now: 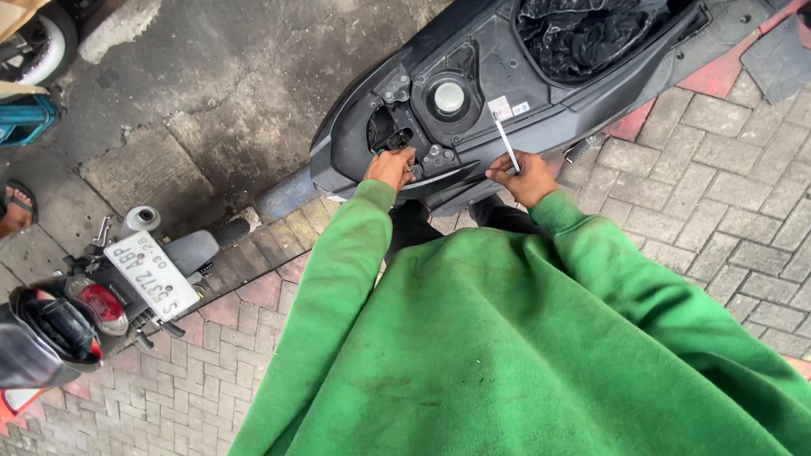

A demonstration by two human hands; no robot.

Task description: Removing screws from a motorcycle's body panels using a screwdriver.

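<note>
Your green sleeves (507,338) reach to the opened scooter tail (473,110): seat up, covers off, left hand (391,167) fingers pinching a fitting beside the fuel cap (449,98), right hand (528,177) gripping a slim metal tool (507,139); reassembly remains.
</note>
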